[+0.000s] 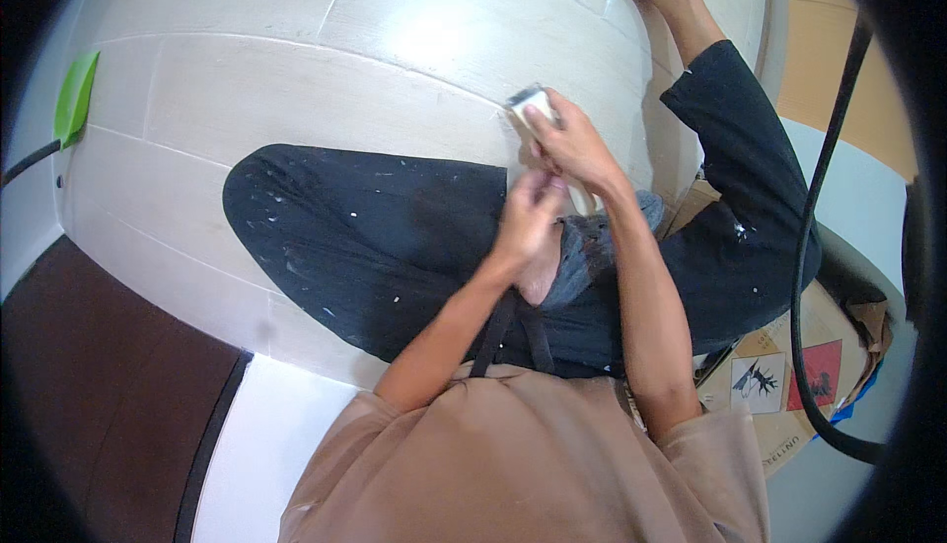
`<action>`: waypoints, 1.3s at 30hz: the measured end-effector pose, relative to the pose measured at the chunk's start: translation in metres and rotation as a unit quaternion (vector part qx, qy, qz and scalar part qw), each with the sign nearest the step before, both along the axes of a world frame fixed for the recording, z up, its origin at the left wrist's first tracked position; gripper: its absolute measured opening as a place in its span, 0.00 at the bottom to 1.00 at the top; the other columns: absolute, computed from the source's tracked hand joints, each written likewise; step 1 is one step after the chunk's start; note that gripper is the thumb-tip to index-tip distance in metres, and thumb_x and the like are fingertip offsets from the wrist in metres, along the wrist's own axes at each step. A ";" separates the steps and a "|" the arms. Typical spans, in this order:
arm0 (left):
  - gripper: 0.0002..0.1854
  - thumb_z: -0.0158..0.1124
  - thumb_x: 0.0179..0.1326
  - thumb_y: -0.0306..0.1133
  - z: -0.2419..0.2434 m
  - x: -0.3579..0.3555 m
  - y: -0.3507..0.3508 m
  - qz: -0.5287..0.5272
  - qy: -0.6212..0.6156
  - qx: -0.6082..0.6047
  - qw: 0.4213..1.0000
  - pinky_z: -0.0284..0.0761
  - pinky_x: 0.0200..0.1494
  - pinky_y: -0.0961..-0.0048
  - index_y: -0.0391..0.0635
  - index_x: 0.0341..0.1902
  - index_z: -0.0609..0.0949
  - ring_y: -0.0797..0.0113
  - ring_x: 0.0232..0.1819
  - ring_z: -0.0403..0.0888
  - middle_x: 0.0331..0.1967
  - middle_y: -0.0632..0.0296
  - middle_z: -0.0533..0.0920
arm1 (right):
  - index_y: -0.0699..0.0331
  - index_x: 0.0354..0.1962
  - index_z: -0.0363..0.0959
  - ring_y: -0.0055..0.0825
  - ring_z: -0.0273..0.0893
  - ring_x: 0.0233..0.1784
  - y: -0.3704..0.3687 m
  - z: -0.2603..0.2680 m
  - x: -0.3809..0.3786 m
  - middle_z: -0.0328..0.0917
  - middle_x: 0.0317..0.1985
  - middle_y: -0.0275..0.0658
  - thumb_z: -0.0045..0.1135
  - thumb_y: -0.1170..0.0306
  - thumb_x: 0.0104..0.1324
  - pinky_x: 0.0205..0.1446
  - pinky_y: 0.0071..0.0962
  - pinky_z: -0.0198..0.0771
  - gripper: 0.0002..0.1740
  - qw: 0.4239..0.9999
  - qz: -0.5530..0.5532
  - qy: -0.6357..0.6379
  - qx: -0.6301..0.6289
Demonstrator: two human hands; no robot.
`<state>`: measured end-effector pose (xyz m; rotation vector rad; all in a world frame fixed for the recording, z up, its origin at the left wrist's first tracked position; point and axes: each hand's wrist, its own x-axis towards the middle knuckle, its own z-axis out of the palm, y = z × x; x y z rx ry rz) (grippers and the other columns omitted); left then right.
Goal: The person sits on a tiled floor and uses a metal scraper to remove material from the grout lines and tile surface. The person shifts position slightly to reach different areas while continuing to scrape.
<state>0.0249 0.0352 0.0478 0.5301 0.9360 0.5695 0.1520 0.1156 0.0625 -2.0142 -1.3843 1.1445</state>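
Note:
My right hand [566,136] is closed around a pale tool [534,105] with a flat, dark end, held above the floor past my lap. Blur hides whether it is a brush or a scraper. Just below it my left hand [529,214] has its fingers bunched close to the right hand's fingertips. Whether they pinch anything is too blurred to tell. A pale piece [587,201] shows under my right wrist; I cannot tell if it belongs to the tool. A stained grey cloth [581,258] lies over my lap, beside my bare foot [538,280].
Light floor tiles [370,99] spread ahead of my crossed leg in black trousers [355,232]. A green dustpan-like piece [76,99] stands by the left wall. To the right are a black cable [814,210] and printed cardboard [777,336]. My other leg [747,129] extends forward at right.

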 end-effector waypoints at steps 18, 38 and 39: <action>0.25 0.44 0.79 0.47 0.008 -0.009 0.014 0.093 -0.031 -0.145 0.985 0.73 0.58 0.63 0.37 0.63 0.73 0.63 0.55 0.80 0.54 0.53 0.81 | 0.78 0.41 0.70 0.69 0.80 0.39 0.017 0.003 -0.034 0.78 0.31 0.72 0.51 0.59 0.74 0.45 0.56 0.74 0.23 0.981 0.043 -0.145 -0.125; 0.48 0.45 0.64 0.77 0.022 0.054 0.012 0.122 -0.271 -0.284 0.912 0.72 0.58 0.53 0.49 0.73 0.60 0.56 0.58 0.76 0.59 0.53 0.72 | 0.75 0.33 0.69 0.48 0.77 0.28 -0.017 0.000 0.013 0.74 0.24 0.63 0.52 0.51 0.73 0.36 0.48 0.70 0.29 0.977 0.018 -0.154 -0.144; 0.49 0.45 0.64 0.76 0.020 0.055 0.013 0.102 -0.253 -0.281 0.920 0.73 0.58 0.52 0.49 0.73 0.59 0.55 0.57 0.76 0.59 0.53 0.72 | 0.75 0.32 0.69 0.48 0.77 0.27 -0.016 0.003 0.011 0.74 0.24 0.63 0.52 0.51 0.73 0.36 0.48 0.70 0.29 0.974 0.019 -0.165 -0.152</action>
